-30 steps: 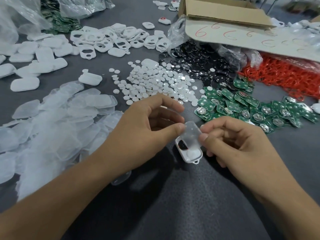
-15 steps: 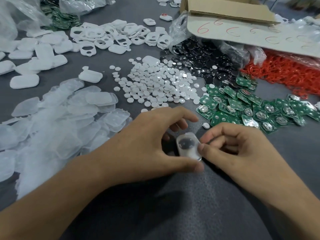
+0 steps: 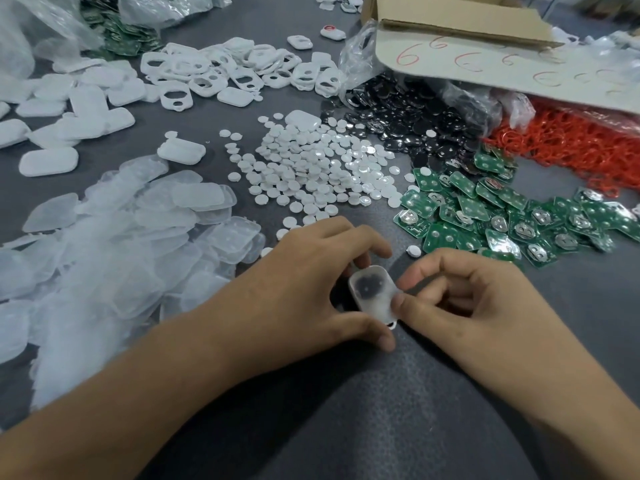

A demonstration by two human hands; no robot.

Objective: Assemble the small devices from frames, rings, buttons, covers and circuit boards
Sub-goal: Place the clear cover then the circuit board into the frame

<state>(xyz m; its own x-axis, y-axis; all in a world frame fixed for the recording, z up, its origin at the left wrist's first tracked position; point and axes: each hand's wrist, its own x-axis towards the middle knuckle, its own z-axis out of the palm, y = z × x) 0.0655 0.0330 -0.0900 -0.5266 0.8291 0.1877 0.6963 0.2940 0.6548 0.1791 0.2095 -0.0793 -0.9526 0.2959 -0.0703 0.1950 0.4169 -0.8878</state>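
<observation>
Head camera view, looking down at a dark grey table [image 3: 381,427] covered in piles of small parts, with a person's two bare forearms reaching in from the bottom edge.

At the centre, both hands hold one small device [image 3: 372,294] just above or on the table; which, I cannot tell. It is a rounded white case with a frosted translucent cover on top, and a dark round shape shows through the cover. The left hand [image 3: 311,282] grips it with the thumb curled along the near end and the fingers curled over the far end. The right hand [image 3: 485,306] pinches its right edge between thumb and forefinger, with the other fingers curled in.

To the left lies a broad heap of translucent covers [image 3: 114,244]. Beyond the hands is a spread of small white round buttons [image 3: 311,171]. To the right of the buttons, and just beyond the right hand, is a pile of green circuit boards [image 3: 502,216]. Behind the boards sit black discs [image 3: 415,112] spilling from a clear bag, and a mass of red rings [image 3: 571,143] at the far right. White frames [image 3: 225,71] with round openings are heaped at the back, with solid white shells [image 3: 69,109] to their left.

A cardboard box [image 3: 467,19] stands at the top right, above a paper sheet [image 3: 519,64] marked with red sixes. Crumpled plastic bags [image 3: 34,29] fill the top left corner.
</observation>
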